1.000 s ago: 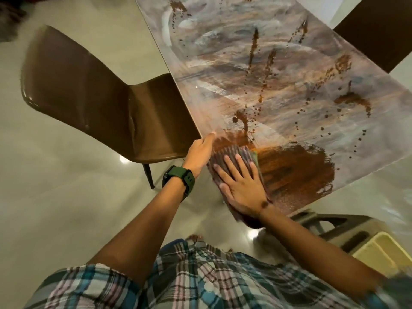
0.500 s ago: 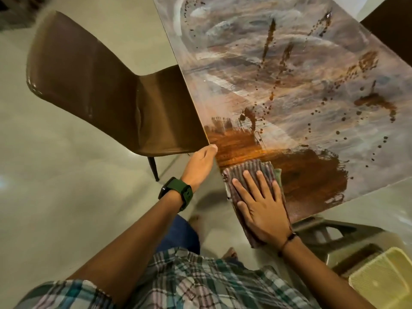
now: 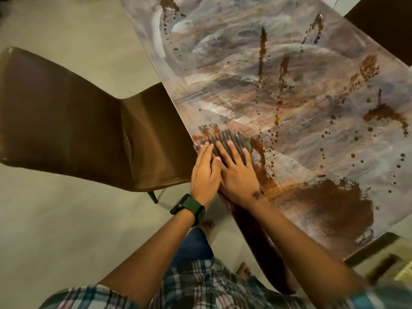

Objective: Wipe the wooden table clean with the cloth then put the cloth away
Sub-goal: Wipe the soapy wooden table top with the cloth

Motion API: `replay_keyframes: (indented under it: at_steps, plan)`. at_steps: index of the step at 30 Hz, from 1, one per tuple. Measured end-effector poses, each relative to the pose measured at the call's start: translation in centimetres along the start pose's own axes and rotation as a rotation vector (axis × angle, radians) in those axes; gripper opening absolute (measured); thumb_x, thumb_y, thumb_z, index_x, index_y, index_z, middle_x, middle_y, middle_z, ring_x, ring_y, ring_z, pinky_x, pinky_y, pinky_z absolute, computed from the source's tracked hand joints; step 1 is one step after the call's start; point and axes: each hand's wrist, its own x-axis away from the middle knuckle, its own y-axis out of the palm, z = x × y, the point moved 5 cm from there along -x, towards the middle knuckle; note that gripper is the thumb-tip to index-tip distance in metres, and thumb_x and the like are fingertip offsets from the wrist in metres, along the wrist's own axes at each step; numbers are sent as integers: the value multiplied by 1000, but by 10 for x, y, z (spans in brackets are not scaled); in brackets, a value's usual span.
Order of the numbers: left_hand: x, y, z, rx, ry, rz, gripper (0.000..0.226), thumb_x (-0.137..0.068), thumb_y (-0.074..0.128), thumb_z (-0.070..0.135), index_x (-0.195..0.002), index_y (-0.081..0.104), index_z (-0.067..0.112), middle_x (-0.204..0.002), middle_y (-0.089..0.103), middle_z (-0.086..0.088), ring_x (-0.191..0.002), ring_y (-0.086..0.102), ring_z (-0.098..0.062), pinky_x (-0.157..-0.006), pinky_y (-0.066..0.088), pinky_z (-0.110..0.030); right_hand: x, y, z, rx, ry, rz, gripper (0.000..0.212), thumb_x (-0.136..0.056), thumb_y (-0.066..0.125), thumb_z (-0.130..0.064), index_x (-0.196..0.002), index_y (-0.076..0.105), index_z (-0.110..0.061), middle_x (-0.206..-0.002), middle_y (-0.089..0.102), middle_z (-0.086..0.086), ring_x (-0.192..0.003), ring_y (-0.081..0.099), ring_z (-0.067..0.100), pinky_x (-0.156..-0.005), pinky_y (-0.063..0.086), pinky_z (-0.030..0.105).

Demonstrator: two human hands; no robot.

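Note:
The wooden table (image 3: 289,90) is smeared grey-white and splashed with brown stains, with a large brown patch (image 3: 334,204) near its near corner. A dark ribbed cloth (image 3: 227,138) lies flat on the table by its left edge. My right hand (image 3: 238,172) presses flat on the cloth with the fingers spread. My left hand (image 3: 205,168), with a green watch on its wrist, lies beside it, fingertips on the cloth's left part. Most of the cloth is hidden under both hands.
A brown chair (image 3: 89,130) stands against the table's left edge, its seat under the tabletop. Another dark chair (image 3: 383,25) is at the far right. A slatted stool or crate (image 3: 379,259) sits low at the right beside the table corner. My bare feet are on the pale floor.
The cloth and my right hand slid away from me along the table's left edge. My left hand left the table edge and came onto the cloth beside the right.

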Motion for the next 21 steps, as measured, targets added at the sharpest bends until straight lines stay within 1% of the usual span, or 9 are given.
replay_keyframes:
  at_steps: [2,4,6,8,9,13,16,19,21]
  plan:
    - [-6,4,-2,-35,30,-62,49,-97,32,29,-142,28,10,-153,22,-4,-141,15,-12,-112,12,-19,70,9,10,-13,73,37,56,-96,17,-46,-150,18,-31,-158,15,1,-146,6,27,-113,12,54]
    - [-11,10,-4,-55,50,-133,56,-92,28,34,-142,28,9,-152,23,-5,-141,15,-12,-110,11,-17,130,17,18,15,110,33,55,-97,21,-45,-150,17,-33,-157,19,-1,-146,9,26,-113,12,51]
    - [-14,13,0,-43,63,-169,58,-90,27,34,-142,28,9,-152,23,-5,-141,16,-13,-112,12,-19,150,19,21,28,131,6,55,-96,23,-46,-149,19,-35,-156,22,-1,-146,11,25,-112,12,50]
    - [-15,14,2,-11,72,-171,58,-90,28,35,-142,28,10,-152,24,-4,-141,17,-12,-113,14,-22,126,17,17,5,123,-17,55,-96,23,-47,-149,18,-37,-157,21,-2,-146,11,26,-111,13,52]
    - [-17,12,2,3,62,-158,58,-90,28,35,-142,27,10,-152,24,-4,-141,17,-11,-114,15,-23,101,13,15,-5,106,7,54,-96,22,-47,-149,18,-37,-157,20,-1,-145,11,27,-110,14,54]
    - [-19,-4,-1,39,18,-43,59,-89,31,36,-142,28,13,-152,23,-1,-138,15,-3,-112,14,-18,-40,-3,7,-5,15,-4,57,-95,15,-49,-146,30,-30,-154,29,5,-141,23,35,-109,21,61]
    - [-23,-13,0,30,-7,-1,60,-88,31,37,-143,26,13,-153,22,-1,-135,14,0,-109,12,-14,-133,-26,10,-17,-22,-26,52,-98,14,-47,-149,11,-38,-160,2,-1,-146,-3,29,-113,-1,56]
    - [-30,-11,7,39,-8,11,60,-88,31,37,-143,25,14,-152,22,3,-136,14,0,-110,11,-14,-157,-32,23,-40,48,-17,50,-101,19,-42,-149,6,-39,-160,-3,-3,-146,-8,25,-114,-6,53]
    - [-33,-8,12,48,-14,34,60,-88,30,38,-144,23,15,-150,21,8,-135,12,3,-108,9,-10,-123,-24,24,-35,21,3,51,-99,11,-45,-149,6,-37,-160,1,-1,-146,-6,27,-115,-1,54]
